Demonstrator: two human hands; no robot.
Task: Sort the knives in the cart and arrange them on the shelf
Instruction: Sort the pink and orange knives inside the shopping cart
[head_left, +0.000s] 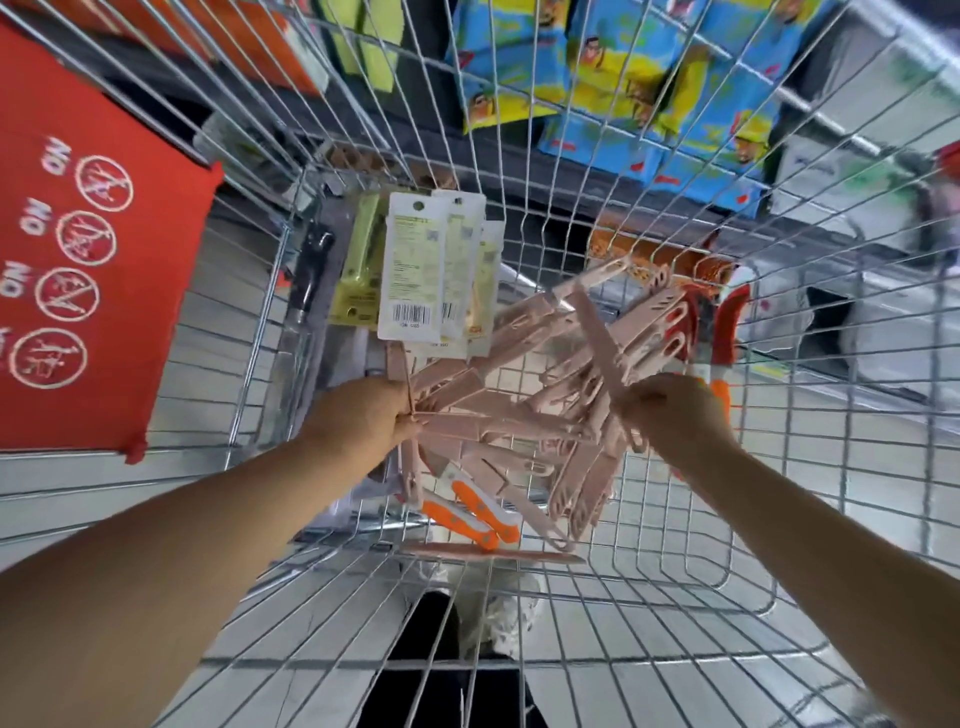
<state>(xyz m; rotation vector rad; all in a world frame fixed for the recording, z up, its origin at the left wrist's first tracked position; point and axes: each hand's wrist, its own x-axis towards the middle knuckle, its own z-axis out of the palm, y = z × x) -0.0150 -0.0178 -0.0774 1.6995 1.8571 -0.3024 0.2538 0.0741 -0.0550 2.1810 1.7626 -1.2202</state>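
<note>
Inside cart (291, 364), both hands (358, 415) grip pink knives (597, 332)

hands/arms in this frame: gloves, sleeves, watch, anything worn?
Nothing worn that shows. The left hand and right hand are bare, no gloves, and no rings visible. Both forearms are uncovered to the frame edge: no sleeves, watch, bands or markings in view.

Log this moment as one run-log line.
stage: sorting in cart | left hand: gripping pink knives | right hand: lifting one pink knife | shelf: not started
</note>
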